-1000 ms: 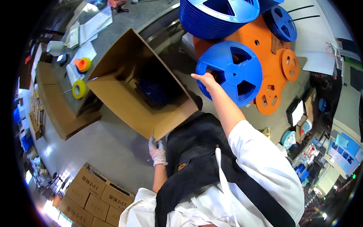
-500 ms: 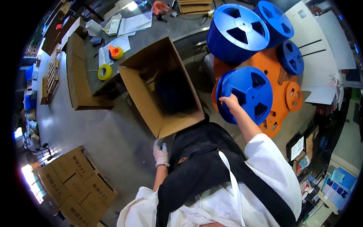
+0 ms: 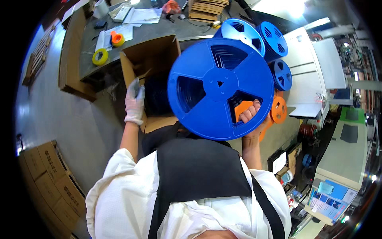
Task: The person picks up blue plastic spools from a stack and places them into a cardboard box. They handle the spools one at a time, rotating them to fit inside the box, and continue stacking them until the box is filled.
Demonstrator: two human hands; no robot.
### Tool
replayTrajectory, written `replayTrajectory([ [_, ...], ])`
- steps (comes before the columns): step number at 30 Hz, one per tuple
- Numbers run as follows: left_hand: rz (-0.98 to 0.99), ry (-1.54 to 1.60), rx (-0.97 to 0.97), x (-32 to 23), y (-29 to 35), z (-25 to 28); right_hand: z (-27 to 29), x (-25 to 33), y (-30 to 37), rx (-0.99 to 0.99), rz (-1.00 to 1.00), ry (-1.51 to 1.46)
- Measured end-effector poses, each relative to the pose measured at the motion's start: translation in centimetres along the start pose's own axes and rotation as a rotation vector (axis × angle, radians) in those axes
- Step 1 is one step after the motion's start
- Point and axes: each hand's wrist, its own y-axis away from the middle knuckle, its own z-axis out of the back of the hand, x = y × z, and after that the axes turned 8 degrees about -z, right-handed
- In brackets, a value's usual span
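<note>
A white shirt (image 3: 119, 187) and a black apron (image 3: 199, 171) fill the bottom middle of the frame. Just above them, in the middle, is a big blue reel (image 3: 220, 83), with its flat round face toward us. It has three big holes and a small one at its center, and more rims show behind the holes. The bare right hand (image 3: 250, 114) has its grip clamped on the reel's rim, with the fingers curled through the lower right hole. The left hand (image 3: 134, 102), in a pale glove, touches the left side of an open brown box (image 3: 161, 51). I cannot tell if its grip is pinching the box wall. The big reel covers part of the box, and dark things inside are hard to make out. Past the box, at the upper left, is a gray bench (image 3: 151, 30) with yellow tape (image 3: 100, 57), orange tape (image 3: 117, 39) and white papers (image 3: 142, 16). More blue reels (image 3: 274, 38) stand at the upper right, above an orange wheel (image 3: 279, 109). Brown cartons (image 3: 51, 175) are piled at the lower left.
</note>
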Motion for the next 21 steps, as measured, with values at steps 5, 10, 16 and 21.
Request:
replayTrajectory([
  [5,-0.548,-0.657,0.048,-10.9,-4.2,0.4,-1.6,-6.1,-1.5,0.190,-0.132,-0.111],
  [10,-0.649,-0.575,0.664,-17.4,-0.1,-5.8,-2.2,-8.8,-3.0,0.142,-0.334,-0.036],
  [16,-0.512,-0.726,0.446,-7.1,-0.4,-1.1,-2.7,-10.1,-3.7,0.157,-0.367,0.037],
  [21,-0.440,-0.628,0.535,-9.2,0.4,-0.9,-2.3,-10.6,-4.1,0.152,-0.371,0.009],
])
